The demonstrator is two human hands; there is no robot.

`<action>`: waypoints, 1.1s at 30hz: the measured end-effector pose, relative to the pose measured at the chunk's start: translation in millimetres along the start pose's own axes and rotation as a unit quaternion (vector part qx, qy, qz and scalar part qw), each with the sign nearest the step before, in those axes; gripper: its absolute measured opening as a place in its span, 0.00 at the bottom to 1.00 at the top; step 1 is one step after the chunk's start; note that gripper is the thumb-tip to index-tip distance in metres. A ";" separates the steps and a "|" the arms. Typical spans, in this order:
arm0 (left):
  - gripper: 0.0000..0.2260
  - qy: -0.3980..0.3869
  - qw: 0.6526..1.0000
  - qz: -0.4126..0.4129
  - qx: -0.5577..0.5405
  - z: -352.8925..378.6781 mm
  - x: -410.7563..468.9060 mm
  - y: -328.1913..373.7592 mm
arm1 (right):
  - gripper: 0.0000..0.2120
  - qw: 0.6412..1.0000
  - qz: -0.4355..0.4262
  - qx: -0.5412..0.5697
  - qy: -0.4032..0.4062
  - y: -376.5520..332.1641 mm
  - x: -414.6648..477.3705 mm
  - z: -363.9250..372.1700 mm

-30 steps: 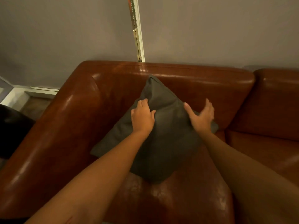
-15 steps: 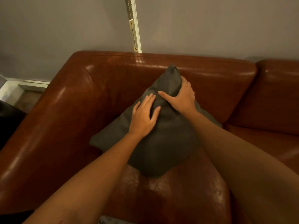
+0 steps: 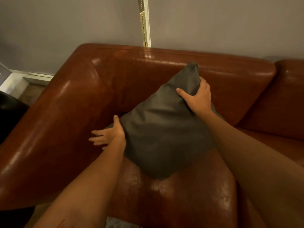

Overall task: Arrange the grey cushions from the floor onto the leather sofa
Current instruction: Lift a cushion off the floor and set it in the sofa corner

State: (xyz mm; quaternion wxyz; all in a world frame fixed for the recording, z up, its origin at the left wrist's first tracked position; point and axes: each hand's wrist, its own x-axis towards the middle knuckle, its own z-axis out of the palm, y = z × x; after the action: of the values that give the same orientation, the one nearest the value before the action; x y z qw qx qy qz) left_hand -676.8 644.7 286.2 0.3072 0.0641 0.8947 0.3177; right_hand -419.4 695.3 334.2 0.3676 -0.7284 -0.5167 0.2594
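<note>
A grey cushion (image 3: 164,129) stands on one corner on the seat of the brown leather sofa (image 3: 189,198), leaning against the backrest. My right hand (image 3: 197,97) grips the cushion near its top corner, thumb on the front face and fingers wrapped behind. My left hand (image 3: 110,134) lies at the cushion's left corner with fingers spread flat toward the armrest, its palm edge against the fabric. The cushion's left tip is hidden behind that hand.
The sofa's wide left armrest (image 3: 49,129) runs down the left side. A second seat section (image 3: 287,104) continues to the right. Behind the backrest is a grey wall with a white vertical strip (image 3: 145,22). A dark object (image 3: 9,112) sits beyond the armrest.
My left hand slid from the cushion's front face down to its left corner. My right hand closed around the top corner, and the cushion shifted right and stands more upright.
</note>
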 end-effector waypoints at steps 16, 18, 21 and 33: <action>0.29 -0.063 0.982 -0.011 -0.179 -37.4 3.8 50.1 | 0.43 0.991 0.054 -0.006 0.126 -24.0 -7.7 -21.9; 0.29 -0.045 0.984 0.028 -0.168 -42.9 3.2 69.7 | 0.44 0.989 0.075 0.020 0.125 -24.7 -8.1 -21.1; 0.31 0.003 0.985 0.080 -0.154 -51.5 2.6 92.4 | 0.46 0.987 0.097 0.081 0.100 -23.0 -6.0 -13.7; 0.29 0.004 0.984 0.097 -0.147 -63.9 56.1 91.9 | 0.45 0.978 0.117 0.148 -0.090 -16.9 10.1 43.6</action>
State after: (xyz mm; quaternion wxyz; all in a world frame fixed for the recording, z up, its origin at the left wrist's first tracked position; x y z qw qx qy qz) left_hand -766.9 700.9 352.5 0.2772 0.1031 0.8291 0.4745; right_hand -458.6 719.8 321.8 0.3907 -0.6949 -0.4148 0.4386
